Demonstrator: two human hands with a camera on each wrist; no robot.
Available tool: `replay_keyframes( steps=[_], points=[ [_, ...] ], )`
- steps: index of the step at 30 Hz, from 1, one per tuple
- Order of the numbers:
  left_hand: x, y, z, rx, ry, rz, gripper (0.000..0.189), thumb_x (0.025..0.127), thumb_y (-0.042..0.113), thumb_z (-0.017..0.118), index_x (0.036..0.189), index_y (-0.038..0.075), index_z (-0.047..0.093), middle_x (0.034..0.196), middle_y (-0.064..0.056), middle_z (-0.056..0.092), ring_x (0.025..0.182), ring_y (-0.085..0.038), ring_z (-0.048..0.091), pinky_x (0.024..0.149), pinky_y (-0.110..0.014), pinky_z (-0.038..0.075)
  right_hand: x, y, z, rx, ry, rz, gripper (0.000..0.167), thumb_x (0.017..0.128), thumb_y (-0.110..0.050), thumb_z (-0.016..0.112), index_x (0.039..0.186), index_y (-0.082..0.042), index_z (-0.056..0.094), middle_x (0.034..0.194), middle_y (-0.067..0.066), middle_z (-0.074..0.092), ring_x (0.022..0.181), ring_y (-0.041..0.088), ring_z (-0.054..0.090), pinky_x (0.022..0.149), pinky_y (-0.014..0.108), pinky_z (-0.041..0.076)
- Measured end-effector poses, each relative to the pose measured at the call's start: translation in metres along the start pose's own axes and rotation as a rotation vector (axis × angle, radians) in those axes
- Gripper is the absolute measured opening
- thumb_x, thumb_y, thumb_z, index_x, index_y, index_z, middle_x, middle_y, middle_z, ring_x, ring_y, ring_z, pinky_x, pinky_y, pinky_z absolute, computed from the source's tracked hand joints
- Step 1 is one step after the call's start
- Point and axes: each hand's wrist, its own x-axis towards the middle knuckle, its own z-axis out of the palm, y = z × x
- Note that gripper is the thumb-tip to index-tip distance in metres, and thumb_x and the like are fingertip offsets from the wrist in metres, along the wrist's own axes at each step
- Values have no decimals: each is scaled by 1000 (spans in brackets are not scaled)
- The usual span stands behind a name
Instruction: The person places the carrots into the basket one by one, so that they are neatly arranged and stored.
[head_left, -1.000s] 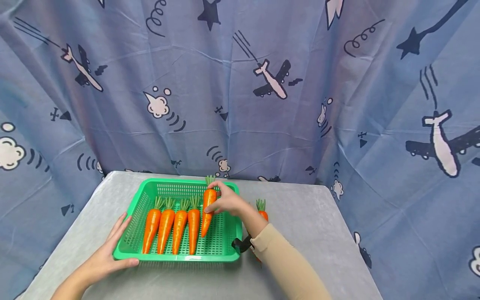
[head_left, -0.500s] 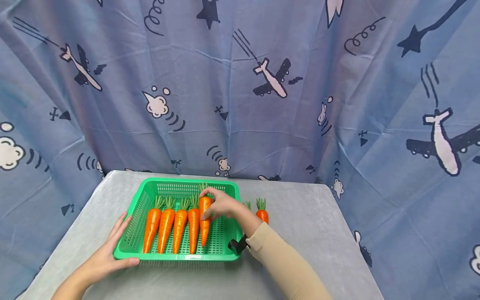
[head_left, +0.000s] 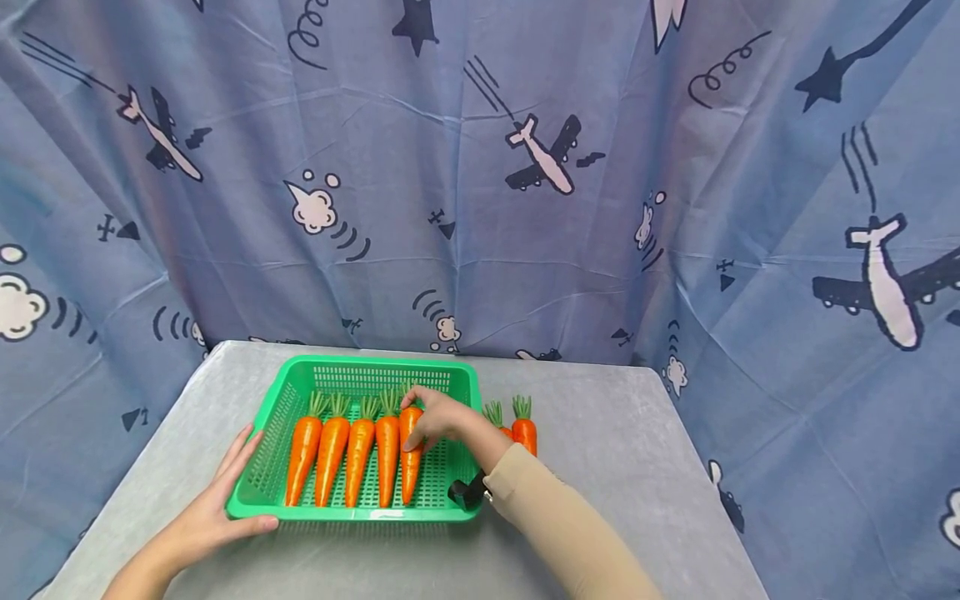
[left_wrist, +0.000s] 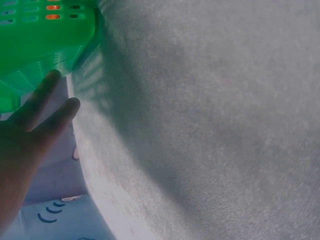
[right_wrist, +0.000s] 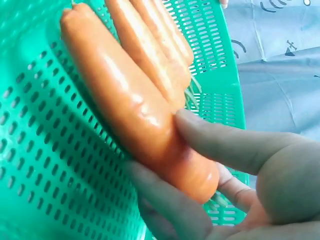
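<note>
In the head view, my right hand (head_left: 444, 418) pinches an orange carrot (head_left: 409, 477) by its thick upper part, thumb on one side and fingers on the other. The carrot lies in a green plastic basket (head_left: 300, 514), its tip toward me. To its left, several more carrots (head_left: 332, 458) form a row, green stems pointing away. The right wrist view shows the thumb and fingertips against the held carrot (right_wrist: 122, 95). My left hand (head_left: 206, 521) rests at the basket's near left corner, fingers spread and straight along its side and thumb at the front rim.
Right of the basket, two carrots (head_left: 525, 433) lie on the grey table (head_left: 600, 450), partly hidden by the right forearm. A blue patterned curtain (head_left: 480, 208) hangs behind and at both sides. A black strap piece (head_left: 467, 493) is at the right wrist.
My right hand has lowered the carrot into the basket and brought it left and toward me, beside the row. The left hand has stayed in place.
</note>
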Motion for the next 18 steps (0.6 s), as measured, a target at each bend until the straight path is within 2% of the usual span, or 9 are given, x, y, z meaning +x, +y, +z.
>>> replay_keyframes(
  steps=[3, 10, 18],
  points=[
    [0, 0, 0, 1, 2, 8, 116, 75, 8, 85, 164, 16, 11, 170, -10, -8, 145, 10, -1, 95, -1, 17, 4, 3, 2, -15, 6, 18, 61, 73, 22, 76, 122, -4, 50, 108, 21, 52, 73, 31, 66, 69, 47, 60],
    [0, -1, -1, -1, 1, 2, 116, 75, 8, 85, 164, 17, 11, 170, -3, -9, 145, 10, 0, 95, -1, 17, 8, 6, 9, -109, 44, 47, 58, 74, 19, 78, 118, -6, 51, 106, 17, 51, 73, 30, 65, 71, 47, 59],
    [1, -3, 0, 0, 1, 2, 117, 74, 8, 86, 164, 16, 12, 169, -15, -7, 143, 12, -1, 95, -1, 17, 8, 6, 14, -235, 56, 68, 56, 74, 16, 80, 117, -7, 51, 101, 16, 54, 74, 32, 65, 68, 47, 60]
  ],
)
